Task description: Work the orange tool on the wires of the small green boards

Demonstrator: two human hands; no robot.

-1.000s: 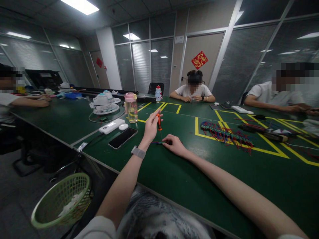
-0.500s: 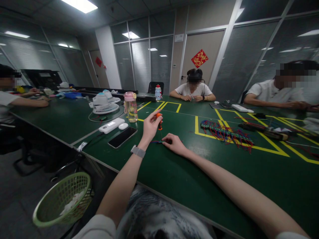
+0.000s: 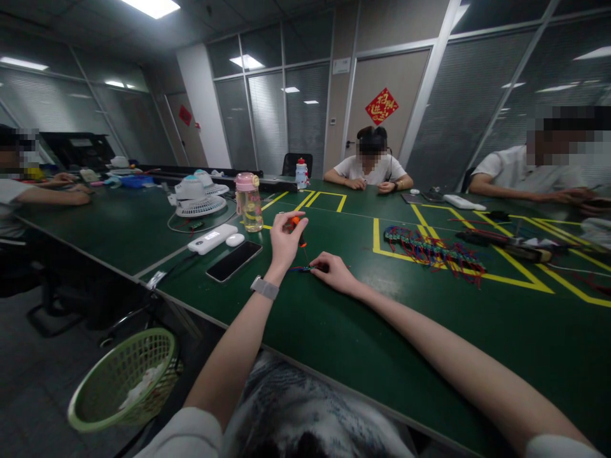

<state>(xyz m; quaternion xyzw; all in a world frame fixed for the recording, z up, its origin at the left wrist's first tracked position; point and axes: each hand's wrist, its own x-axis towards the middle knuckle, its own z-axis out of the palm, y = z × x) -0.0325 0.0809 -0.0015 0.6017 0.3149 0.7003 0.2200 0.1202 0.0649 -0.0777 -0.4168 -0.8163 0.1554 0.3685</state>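
Observation:
My left hand [image 3: 284, 241] is raised a little above the green table [image 3: 334, 331] with its fingers pinched round a small orange-handled screwdriver [image 3: 298, 231], whose tip points down. My right hand [image 3: 335, 271] lies on the table just to the right, fingers closed on a small dark part with coloured wires [image 3: 301, 269]. The screwdriver tip stands right over that part. A grey watch band sits on my left wrist.
A black phone [image 3: 234, 261], a white power bank [image 3: 212, 238], a white mouse, a pink-capped bottle [image 3: 249, 202] and desk fans [image 3: 198, 196] lie to the left. A heap of red and blue wires [image 3: 432, 251] lies right, inside yellow tape lines. Three other people sit round the table. A green basket [image 3: 125, 380] stands on the floor.
My left hand has come down and nearer with the screwdriver, and its fingers have closed tighter on the handle. My right hand has stayed on the small part.

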